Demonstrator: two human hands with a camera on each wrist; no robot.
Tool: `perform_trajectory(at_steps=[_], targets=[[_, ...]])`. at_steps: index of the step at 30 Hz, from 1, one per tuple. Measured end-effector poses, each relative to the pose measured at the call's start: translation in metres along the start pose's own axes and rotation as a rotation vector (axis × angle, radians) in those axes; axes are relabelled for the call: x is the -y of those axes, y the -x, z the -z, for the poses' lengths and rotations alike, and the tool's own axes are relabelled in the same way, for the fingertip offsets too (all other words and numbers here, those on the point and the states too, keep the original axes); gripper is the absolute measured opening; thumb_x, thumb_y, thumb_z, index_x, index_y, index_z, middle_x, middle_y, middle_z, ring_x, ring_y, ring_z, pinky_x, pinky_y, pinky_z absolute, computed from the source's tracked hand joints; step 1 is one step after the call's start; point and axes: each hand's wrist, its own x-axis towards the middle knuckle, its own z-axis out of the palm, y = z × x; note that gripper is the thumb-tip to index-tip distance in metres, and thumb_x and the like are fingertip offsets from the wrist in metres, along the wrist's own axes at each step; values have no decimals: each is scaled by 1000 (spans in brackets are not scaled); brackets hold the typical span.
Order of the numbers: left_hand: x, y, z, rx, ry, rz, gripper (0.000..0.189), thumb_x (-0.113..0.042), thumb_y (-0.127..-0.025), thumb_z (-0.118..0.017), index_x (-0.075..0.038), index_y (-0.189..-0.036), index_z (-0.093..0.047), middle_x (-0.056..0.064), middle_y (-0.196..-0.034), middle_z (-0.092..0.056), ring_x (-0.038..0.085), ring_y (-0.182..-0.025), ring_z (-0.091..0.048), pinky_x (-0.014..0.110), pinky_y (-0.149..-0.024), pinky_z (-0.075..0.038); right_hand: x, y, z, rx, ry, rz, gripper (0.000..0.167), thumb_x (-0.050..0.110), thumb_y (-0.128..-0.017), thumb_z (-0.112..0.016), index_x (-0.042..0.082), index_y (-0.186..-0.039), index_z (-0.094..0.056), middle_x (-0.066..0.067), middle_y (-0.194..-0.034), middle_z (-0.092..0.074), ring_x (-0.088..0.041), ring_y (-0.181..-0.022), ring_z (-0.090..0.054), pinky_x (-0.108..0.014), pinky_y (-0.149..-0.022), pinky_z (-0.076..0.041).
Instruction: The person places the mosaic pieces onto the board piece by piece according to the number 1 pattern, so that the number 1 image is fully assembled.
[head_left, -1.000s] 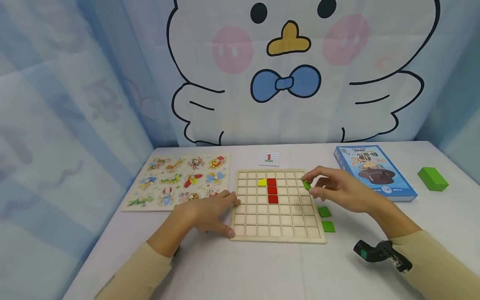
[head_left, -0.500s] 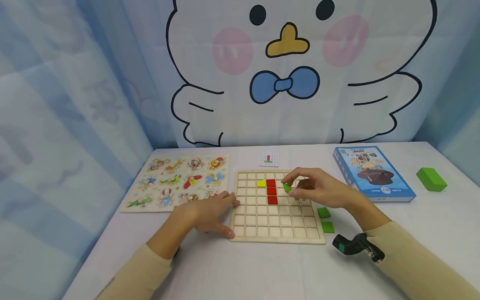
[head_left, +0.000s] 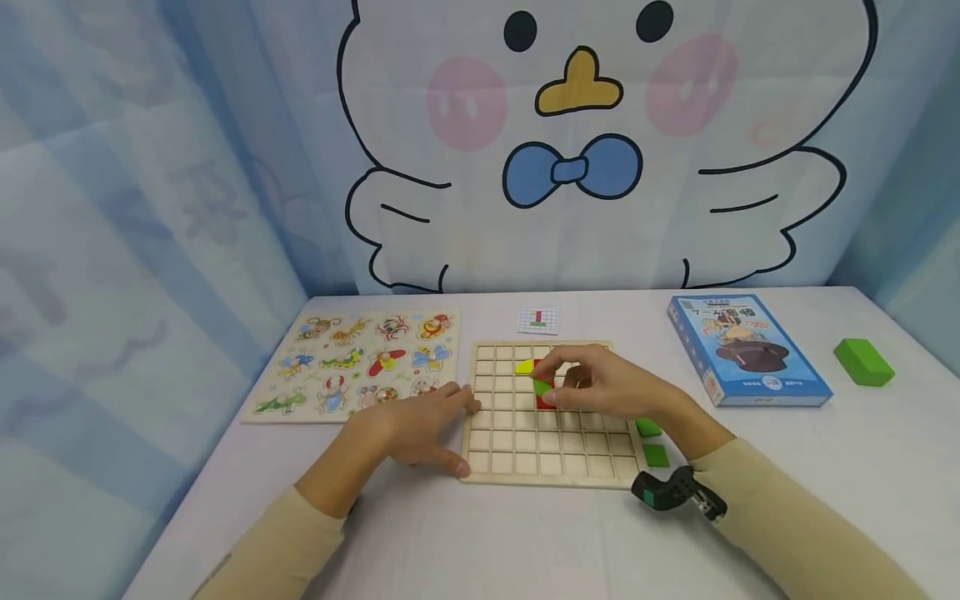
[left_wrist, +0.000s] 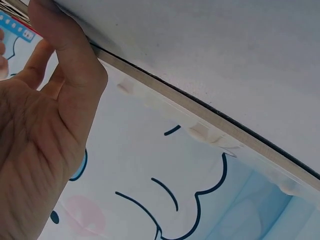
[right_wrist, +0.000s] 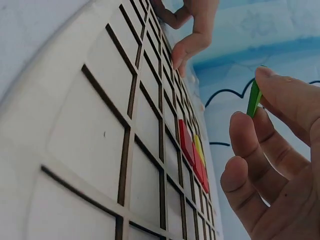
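Compared with the frame half a second earlier, the right hand and the held green tile are farther left, in line with the red tiles instead of to the right of them; the left hand keeps its place by the left edge of the grid board.

The work looks partly done. The red tiles stand in a column in the grid, partly covered by the fingers in the head view, with a yellow tile beside the column's upper end. The held green tile is not yet seated. Two more tiles, an upper green tile and a lower green tile, lie on the cloth just beside the board's right edge. A printed card behind the board shows a red column and green squares at its foot; judged against that, the green part seems to be what is left.

The held tile sits pinched between the right thumb and fingertips, tilted and clear of the board, as the right wrist view shows. The left hand holds nothing that shows: its fingers are loosely spread, thumb and fingertips resting at the board's edge.
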Motion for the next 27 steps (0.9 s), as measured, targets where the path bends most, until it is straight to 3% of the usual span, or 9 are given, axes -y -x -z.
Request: perform_trajectory(at_steps=[7,12,16,23,27], targets=[[-1,-1,1,-1,-5,1,77,-55,-85,-79,-25,-146,-44,-1,-144,-45,15,-127,-51,43,-105,-47,1,-6,-7,25,-70,-68,35,16,-99,-70,3,-130,-63,-12,-120,-61,-30,-72,-69,-35,-68,-59],[-2,0,1,11,-9,18,79,-56,-86,-78,-26,-149,-41,0,-153,-39,17,-130,-52,46,-108,-46,0,-11,-15,39,-68,-113,34,17,-97,-73,4,-128,-65,-14,-123,-62,-24,-67,-68,-33,-64,-59],[-2,1,0,21,-15,26,80,-56,-86,-77,-27,-151,-39,1,-154,-38,18,-133,-51,48,-110,-45,0,-16,-22,39,20,-124,32,19,-94,-77,10,-124,-68,-7,-120,-66,-19,-64,-64,-31,-64,-57],[-1,2,-1,24,0,26,81,-56,-87,-77,-26,-152,-39,2,-160,-33,20,-137,-48,49,-113,-43,1,-24,-29,27,234,-130,28,26,-90,-81,21,-116,-72,7,-105,-67,-18,-93,-59,-34,-84,-50],[0,1,0,28,-3,7,81,-56,-87,-76,-25,-151,-39,3,-163,-30,19,-136,-49,46,-113,-42,4,-25,-30,52,292,-115,28,26,-90,-82,20,-115,-72,7,-100,-66,-18,-92,-60,-35,-82,-51]])
